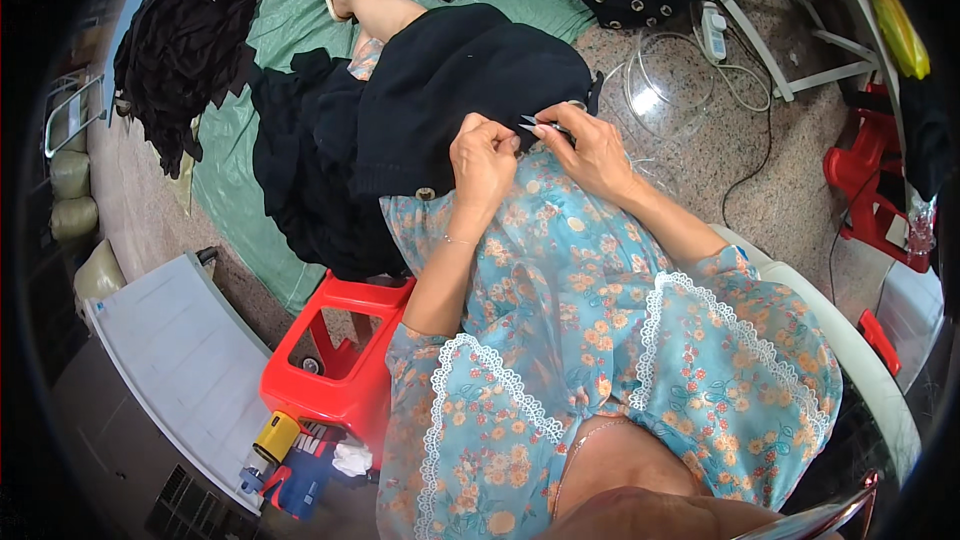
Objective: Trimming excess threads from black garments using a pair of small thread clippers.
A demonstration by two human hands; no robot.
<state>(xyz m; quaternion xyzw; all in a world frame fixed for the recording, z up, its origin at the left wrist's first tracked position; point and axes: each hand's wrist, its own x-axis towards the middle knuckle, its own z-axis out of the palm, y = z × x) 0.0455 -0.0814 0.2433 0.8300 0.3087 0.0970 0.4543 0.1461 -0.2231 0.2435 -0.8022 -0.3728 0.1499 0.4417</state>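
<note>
A black knit garment (455,90) lies over my lap and legs, with a ribbed edge and a metal ring-like button (425,194) near its lower corner. My right hand (595,152) is closed round small thread snips (530,123), whose pointed blades stick out to the left over the cloth. Close beside them, my left hand (484,168) is pinched shut at the garment's near edge. What sits between its fingertips is too small to make out. More dark cloth (305,160) hangs down on the left of my lap.
Left of me stands a red plastic stool (330,340) beside a pale panel (180,340). Black garments (190,30) are piled on a green sheet (225,165). Farther right are a white power strip (713,32) with cables, a metal frame (770,30) and red stools (865,175).
</note>
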